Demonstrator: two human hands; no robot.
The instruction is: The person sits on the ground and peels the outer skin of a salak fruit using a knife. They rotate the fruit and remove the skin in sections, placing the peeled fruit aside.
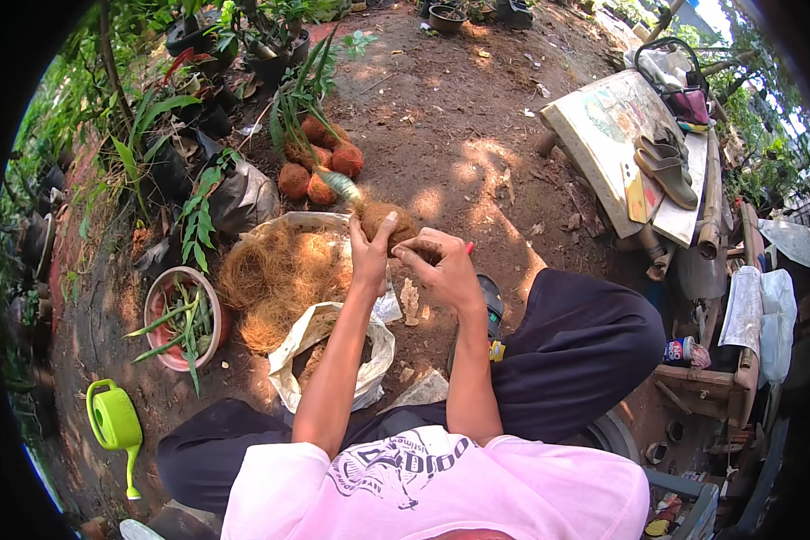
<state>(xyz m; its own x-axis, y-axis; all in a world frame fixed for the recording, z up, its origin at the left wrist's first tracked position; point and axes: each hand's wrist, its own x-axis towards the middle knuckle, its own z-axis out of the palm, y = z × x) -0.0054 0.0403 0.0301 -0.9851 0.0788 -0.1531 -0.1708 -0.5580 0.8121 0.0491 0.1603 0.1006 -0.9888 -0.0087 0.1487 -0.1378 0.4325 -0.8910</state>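
My left hand (370,255) grips a ball of brown coconut fibre (386,217), its thumb lying over the ball. A pale green, banded leafy shoot (339,184) sticks out of the ball's far side. My right hand (439,260) has thumb and fingers pinched together at the ball's near right edge; whatever is between them is too small to tell. A small red thing (470,248) shows just beyond its knuckles. Under my left forearm stands an open white sack (371,358) with brown material inside. Loose coconut fibre (283,263) lies on plastic sheeting left of my hands.
Several reddish fibre balls (294,180) with long-leaved plants sit ahead. Leftward are a pot of green cuttings (175,358) and a green watering can (116,418). On the right, a tilted board (594,128) bears clogs (668,172) and a phone-like object (633,192).
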